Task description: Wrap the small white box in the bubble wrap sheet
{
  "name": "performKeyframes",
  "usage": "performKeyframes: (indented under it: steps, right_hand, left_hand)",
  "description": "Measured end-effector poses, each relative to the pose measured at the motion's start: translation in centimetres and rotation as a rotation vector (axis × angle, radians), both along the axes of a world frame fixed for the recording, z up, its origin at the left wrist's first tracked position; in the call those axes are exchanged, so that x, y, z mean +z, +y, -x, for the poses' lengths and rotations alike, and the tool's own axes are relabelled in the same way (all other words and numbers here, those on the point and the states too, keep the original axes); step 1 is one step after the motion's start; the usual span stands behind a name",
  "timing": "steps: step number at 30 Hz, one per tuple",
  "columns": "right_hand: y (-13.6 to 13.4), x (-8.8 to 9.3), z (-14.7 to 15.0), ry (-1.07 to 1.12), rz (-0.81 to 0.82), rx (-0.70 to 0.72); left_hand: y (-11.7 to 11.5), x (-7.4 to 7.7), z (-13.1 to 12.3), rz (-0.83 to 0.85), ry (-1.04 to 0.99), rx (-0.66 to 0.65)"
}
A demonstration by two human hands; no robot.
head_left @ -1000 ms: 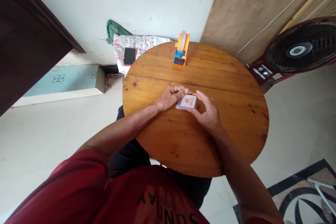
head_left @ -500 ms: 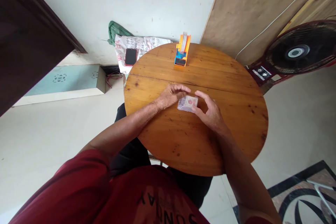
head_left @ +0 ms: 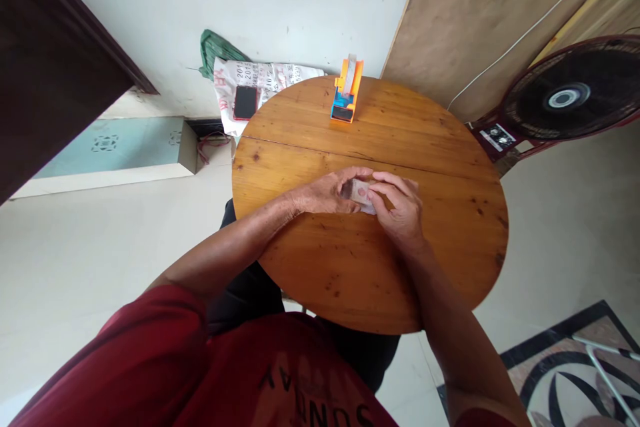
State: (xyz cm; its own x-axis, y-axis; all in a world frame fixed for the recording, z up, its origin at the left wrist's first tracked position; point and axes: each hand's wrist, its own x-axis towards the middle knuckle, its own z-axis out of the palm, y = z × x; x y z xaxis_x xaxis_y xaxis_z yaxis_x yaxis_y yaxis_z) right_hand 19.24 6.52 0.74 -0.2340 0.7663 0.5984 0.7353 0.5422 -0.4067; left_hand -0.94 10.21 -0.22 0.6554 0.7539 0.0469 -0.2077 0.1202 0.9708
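A small pale box [head_left: 361, 192] with a round reddish mark, in what looks like clear plastic wrap, lies between my hands near the middle of the round wooden table [head_left: 345, 260]. My left hand [head_left: 333, 191] curls around the box's left end, thumb on the near side and fingers on the far side. At the right end, the thumb and fingers of my right hand [head_left: 400, 210] are pinched together on the wrapped box. My fingers cover much of it. A thin, pale piece, perhaps loose wrap, shows just beyond the right knuckles.
An orange and blue tape dispenser [head_left: 346, 90] stands at the table's far edge. Left of it, a phone [head_left: 245, 103] lies on a printed white sack [head_left: 227, 73], with a green bag [head_left: 217, 53] behind. A large fan [head_left: 570, 97] stands at the right.
My left hand has moved right and closed around the box. My right fingers, apart before, have come together at its right end. The view has shifted slightly.
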Motion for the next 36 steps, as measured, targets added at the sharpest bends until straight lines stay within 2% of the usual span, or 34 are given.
performKeyframes:
  steps: [6,10,13,20,30,36]
  right_hand:
    - [0.1,-0.2,-0.2,-0.019,-0.055,-0.008]
    - [0.1,-0.3,-0.5,-0.017,-0.141,-0.018]
    - [0.0,-0.2,-0.6,0.007,-0.176,0.0]
    - [-0.1,0.1,-0.5,0.049,-0.128,0.019]
    - [-0.2,0.7,-1.1,-0.074,-0.051,0.074]
    - [-0.2,0.9,-1.6,-0.1,0.038,0.099]
  left_hand:
    - [0.0,-1.6,-0.4,-0.219,0.124,0.046]
    - [-0.1,-2.0,-0.7,-0.289,0.169,0.031]
    - [-0.2,-1.7,-0.8,-0.263,0.183,0.029]
    - [-0.3,-0.5,-0.7,-0.258,0.221,-0.004]
    - [-0.3,-0.2,-0.4,-0.162,0.126,-0.053]
    - [-0.2,-0.1,-0.4,-0.176,0.153,-0.048]
